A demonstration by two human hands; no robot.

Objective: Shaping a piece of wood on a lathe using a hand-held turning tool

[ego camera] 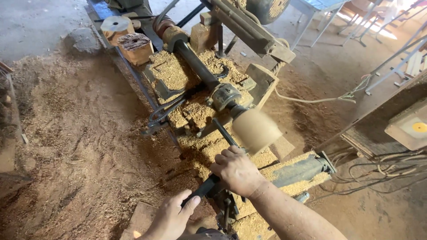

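Sawdust covers the lathe bed [187,75]; both hands, right hand [236,171] and left hand [171,218], grip the dark chisel [213,164] against the spinning wooden cylinder [256,130], centre frame.

Tan wood cyl. [256,130], black tool shaft [223,132], dk grey lathe bed [297,170], yellow-brown sawdust [178,71].

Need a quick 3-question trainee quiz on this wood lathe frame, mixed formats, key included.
1. True or false: the wooden cylinder on the lathe looks motion-blurred.
2. Which hand rests on the dark tool nearest the cylinder? A) left hand B) right hand
3. Fill in: the lathe bed is covered in ____.

Key: 1 true; 2 B; 3 sawdust.
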